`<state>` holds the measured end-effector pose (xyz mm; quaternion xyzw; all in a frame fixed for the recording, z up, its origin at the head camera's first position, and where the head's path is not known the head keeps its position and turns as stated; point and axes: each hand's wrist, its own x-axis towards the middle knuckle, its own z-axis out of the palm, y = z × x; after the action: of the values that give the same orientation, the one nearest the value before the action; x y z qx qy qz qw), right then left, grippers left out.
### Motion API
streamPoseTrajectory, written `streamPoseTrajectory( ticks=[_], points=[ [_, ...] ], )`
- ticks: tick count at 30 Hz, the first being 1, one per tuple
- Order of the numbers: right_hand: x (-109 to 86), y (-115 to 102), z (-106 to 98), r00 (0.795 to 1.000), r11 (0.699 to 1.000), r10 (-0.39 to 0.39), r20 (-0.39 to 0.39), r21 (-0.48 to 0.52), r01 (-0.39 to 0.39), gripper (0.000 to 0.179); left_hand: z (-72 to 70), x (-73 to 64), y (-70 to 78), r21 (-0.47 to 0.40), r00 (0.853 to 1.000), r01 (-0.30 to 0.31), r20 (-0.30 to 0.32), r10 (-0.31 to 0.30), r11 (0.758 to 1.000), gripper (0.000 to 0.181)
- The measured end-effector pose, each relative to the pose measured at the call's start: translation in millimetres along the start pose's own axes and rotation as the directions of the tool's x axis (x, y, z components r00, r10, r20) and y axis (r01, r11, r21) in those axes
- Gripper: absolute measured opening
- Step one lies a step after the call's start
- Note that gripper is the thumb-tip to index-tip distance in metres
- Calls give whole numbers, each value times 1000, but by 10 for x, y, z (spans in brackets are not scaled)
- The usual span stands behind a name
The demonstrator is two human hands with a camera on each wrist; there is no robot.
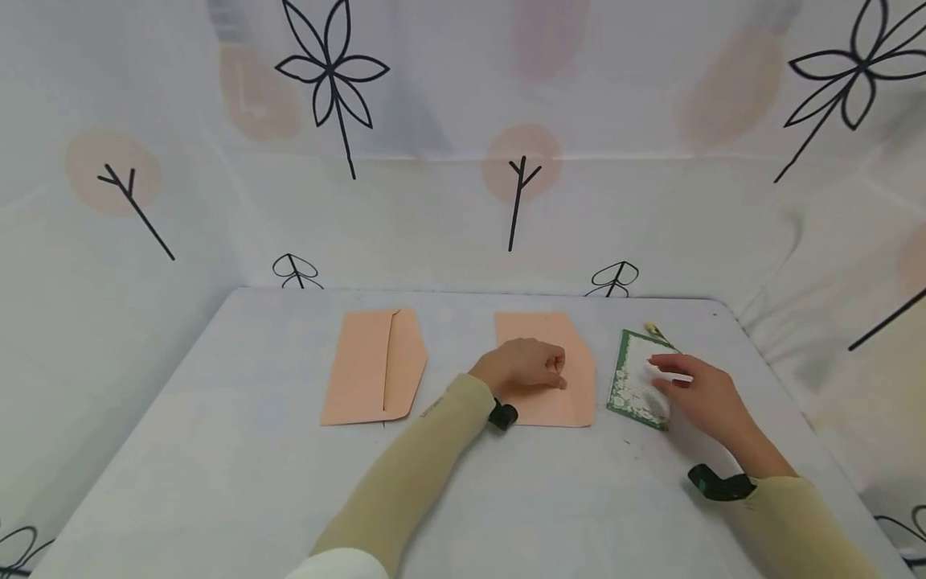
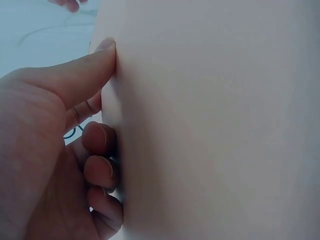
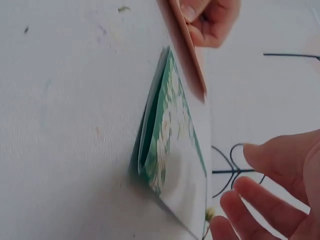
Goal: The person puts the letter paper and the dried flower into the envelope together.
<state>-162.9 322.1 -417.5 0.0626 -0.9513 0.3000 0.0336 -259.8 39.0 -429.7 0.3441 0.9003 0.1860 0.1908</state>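
Observation:
Over the middle peach envelope (image 1: 538, 326) is my left hand (image 1: 521, 363), its fingers loosely curled. In the left wrist view, the thumb and fingertips of that hand (image 2: 35, 125) lie near or against the envelope's pale surface (image 2: 210, 125); whether they touch it I cannot tell. A folded card (image 1: 637, 374) with a green border and white flowers lies on the right. Above its right side hovers my right hand (image 1: 705, 398), thumb and fingers apart. The right wrist view shows the card's fold slightly gaping (image 3: 172, 135), and the right hand (image 3: 280, 190) clear of it.
Another peach envelope (image 1: 354, 366) lies to the left, its pointed flap to the right. Behind the card, a small dried flower (image 1: 654, 330) partly shows. The white table (image 1: 217, 482) meets a patterned cloth backdrop (image 1: 405, 225).

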Motion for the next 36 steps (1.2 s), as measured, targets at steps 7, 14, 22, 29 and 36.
streamPoseTrajectory(
  ticks=[7, 14, 22, 29, 36],
  points=[
    [-1, 189, -54, 990, 990, 137, -25, -18, -137, 41, -4, -10, 27, 6, 1000, 21, 14, -21, 1000, 25],
    [7, 229, -8, 962, 963, 270, 37, -5, -270, 58, 20, -19, 16, -14, 1000, 26, 13, -26, 1000, 26],
    [108, 157, 34, 972, 972, 233, 26, -38, -232, 59, 1, -14, 21, -28, 1000, 14, 6, -14, 1000, 25],
    [189, 160, 16, 967, 968, 251, 40, -39, -250, 52, -2, -8, 34, -33, 1000, 12, 16, -12, 999, 24],
    [242, 122, 70, 951, 952, 307, 28, -7, -307, 67, -4, -31, 48, -22, 1000, 19, 0, -19, 1000, 24]
  ],
)
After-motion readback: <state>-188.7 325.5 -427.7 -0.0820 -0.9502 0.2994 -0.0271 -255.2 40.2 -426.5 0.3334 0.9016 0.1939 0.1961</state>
